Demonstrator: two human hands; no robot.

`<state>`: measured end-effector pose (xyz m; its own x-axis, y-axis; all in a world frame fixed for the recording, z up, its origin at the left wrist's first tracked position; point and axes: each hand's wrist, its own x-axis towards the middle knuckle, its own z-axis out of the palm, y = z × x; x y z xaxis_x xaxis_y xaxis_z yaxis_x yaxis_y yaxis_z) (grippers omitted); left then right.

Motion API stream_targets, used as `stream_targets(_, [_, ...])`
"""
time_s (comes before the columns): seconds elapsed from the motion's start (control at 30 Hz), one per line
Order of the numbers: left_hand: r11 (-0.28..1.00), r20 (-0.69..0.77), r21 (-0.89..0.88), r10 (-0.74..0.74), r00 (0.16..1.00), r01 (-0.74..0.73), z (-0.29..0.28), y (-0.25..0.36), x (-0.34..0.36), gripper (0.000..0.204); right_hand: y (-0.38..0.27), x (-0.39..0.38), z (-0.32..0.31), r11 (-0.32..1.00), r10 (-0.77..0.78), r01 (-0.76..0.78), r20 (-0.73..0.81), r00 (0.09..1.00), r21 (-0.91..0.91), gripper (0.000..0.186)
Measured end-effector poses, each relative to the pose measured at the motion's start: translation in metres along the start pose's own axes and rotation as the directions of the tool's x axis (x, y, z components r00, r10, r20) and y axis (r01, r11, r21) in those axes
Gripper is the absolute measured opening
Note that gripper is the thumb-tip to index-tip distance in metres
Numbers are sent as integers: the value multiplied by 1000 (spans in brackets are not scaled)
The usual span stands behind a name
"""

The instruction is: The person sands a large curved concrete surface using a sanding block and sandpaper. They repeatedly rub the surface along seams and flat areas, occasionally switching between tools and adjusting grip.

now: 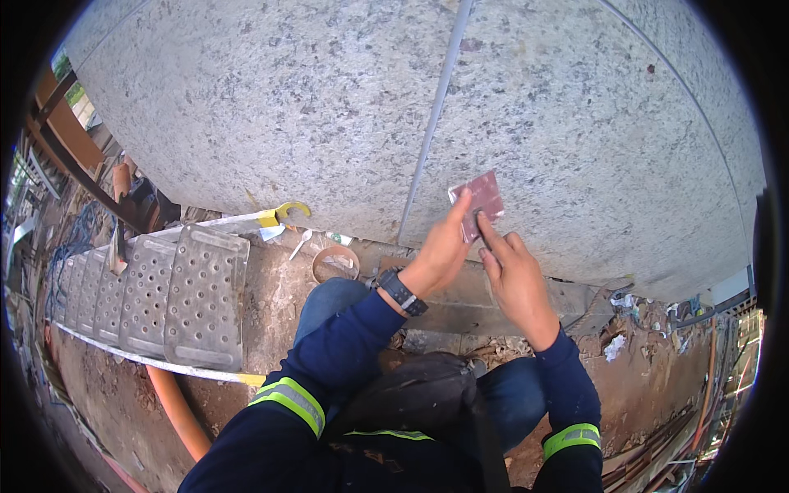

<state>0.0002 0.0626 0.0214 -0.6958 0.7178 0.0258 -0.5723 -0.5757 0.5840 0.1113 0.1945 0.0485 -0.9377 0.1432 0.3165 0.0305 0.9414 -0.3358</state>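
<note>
In front of the wall panel, my left hand (444,246) is closed on a small reddish-brown square piece (488,191) with pale smears, its thumb lying along the face. What the piece is made of I cannot make out. My right hand (518,283) comes in from the right. Its index fingertip touches the lower part of the square, beside a small grey spot. The right thumb stands apart and the other fingers are loosely bent. The speckled grey wall panel (329,107) rises behind both hands, with a grey strip of joint (436,115) running down it.
Left of me lies a perforated metal scaffold plank (205,296) with a yellow hook (288,212). Between it and my knee are a white plastic spoon (302,244) and a round tan bowl (335,264). An orange pipe (177,411) runs below the plank. Crumpled paper scraps (614,347) lie at right.
</note>
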Motion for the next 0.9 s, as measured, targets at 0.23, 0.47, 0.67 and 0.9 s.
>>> stream_targets(0.23, [997,-38,72,-12,999,15,-5,-18,8,51,-1,-4,-4,998,27,-28,24,999,62,56])
stream_targets(0.47, [999,-54,-54,-11,998,9,11,2,-1,48,-5,-3,-2,999,28,-30,38,999,35,57])
stream_targets(0.67, [999,-13,-35,-22,1000,21,10,-3,-1,46,14,7,0,998,51,-50,-44,998,24,57])
stream_targets(0.9, [1000,-37,-23,-3,999,2,9,3,-4,46,6,10,-8,999,52,-51,-51,997,19,58])
